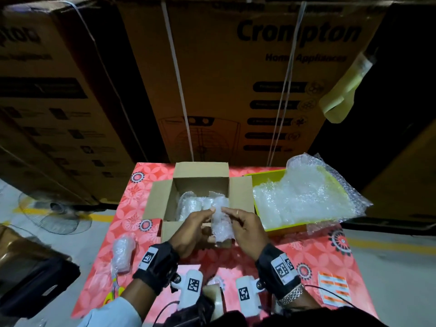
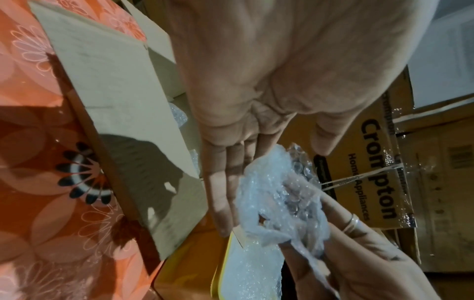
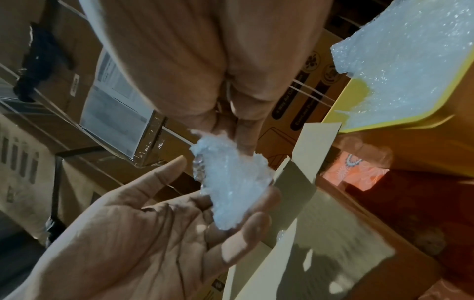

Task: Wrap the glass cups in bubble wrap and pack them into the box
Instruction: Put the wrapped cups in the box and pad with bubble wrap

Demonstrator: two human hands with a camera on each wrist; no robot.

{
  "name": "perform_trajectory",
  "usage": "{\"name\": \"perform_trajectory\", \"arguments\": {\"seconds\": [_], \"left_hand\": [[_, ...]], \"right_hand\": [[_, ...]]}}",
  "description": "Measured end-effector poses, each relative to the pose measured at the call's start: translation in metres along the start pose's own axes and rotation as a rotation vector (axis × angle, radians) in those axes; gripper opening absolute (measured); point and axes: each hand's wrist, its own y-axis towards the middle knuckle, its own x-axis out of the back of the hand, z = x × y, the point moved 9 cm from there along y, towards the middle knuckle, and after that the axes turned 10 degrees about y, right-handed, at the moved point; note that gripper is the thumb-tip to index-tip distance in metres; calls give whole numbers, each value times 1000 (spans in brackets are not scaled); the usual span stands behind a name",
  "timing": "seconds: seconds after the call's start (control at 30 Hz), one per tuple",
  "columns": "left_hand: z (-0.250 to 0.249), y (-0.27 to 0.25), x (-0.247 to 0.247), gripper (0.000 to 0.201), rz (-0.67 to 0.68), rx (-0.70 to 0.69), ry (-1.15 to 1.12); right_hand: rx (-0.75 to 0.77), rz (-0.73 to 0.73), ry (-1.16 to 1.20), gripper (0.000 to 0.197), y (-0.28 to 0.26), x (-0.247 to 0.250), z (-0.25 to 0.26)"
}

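A bubble-wrapped cup (image 1: pixel 223 226) is held between both hands over the near edge of the open cardboard box (image 1: pixel 203 185). My left hand (image 1: pixel 193 225) lies flat, fingers straight, with the bundle (image 3: pixel 231 182) resting on its fingertips (image 3: pixel 246 229). My right hand (image 1: pixel 245 227) curls round the wrap (image 2: pixel 279 194) from the other side, its ringed finger (image 2: pixel 351 221) against it. Two wrapped cups (image 1: pixel 191 205) lie inside the box. Another wrapped cup (image 1: pixel 122 253) lies on the red tablecloth at the left.
A yellow tray (image 1: pixel 283 228) of bubble wrap sheets (image 1: pixel 302 197) sits right of the box. Yellow-handled scissors (image 1: pixel 118 291), a tape roll (image 1: pixel 213 296) and a sticker sheet (image 1: pixel 332 287) lie near the front edge. Large cartons (image 1: pixel 236 90) stand behind the table; a fan (image 1: pixel 54 213) is on the floor at left.
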Motion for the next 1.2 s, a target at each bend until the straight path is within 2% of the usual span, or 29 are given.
{"name": "perform_trajectory", "arguments": {"seconds": [0.1, 0.2, 0.27, 0.4, 0.5, 0.6, 0.7, 0.73, 0.83, 0.97, 1.03, 1.1, 1.17, 1.2], "left_hand": [[2, -6, 16, 19, 50, -66, -1], [5, -8, 28, 22, 115, -118, 78], [10, -8, 40, 23, 108, -126, 99], [20, -4, 64, 28, 65, -75, 138], [24, 2, 78, 30, 92, -76, 213], [22, 1, 83, 35, 122, -50, 254], [19, 1, 92, 26, 49, -6, 252], [17, 2, 90, 25, 67, -23, 234], [15, 2, 84, 40, 100, 10, 178], [13, 9, 84, 63, 32, -60, 432], [8, 11, 83, 55, -11, -77, 434], [0, 9, 82, 44, -48, -87, 360], [-7, 7, 77, 39, -58, -114, 364], [-9, 6, 74, 38, -51, -129, 396]], "right_hand": [[-25, -56, 14, 31, 1, -15, 3], [-2, -117, -32, 27, 3, -26, 8], [28, -100, -78, 27, 5, -34, 10], [55, -8, -106, 31, 3, -52, 16], [106, -142, -37, 20, -1, -50, 26], [12, -108, 81, 35, 2, -60, 20], [-33, -98, 35, 32, 5, -65, 12], [-27, -107, 21, 30, 7, -64, 12], [24, -144, -68, 30, 11, -55, 14], [9, -173, -76, 30, 18, -40, 7], [4, -188, -94, 26, 22, -30, 4], [-5, -200, -16, 19, 24, -19, 0], [-58, -168, 83, 14, 28, -10, -9], [-82, -125, 101, 19, 29, -8, -14]]}}
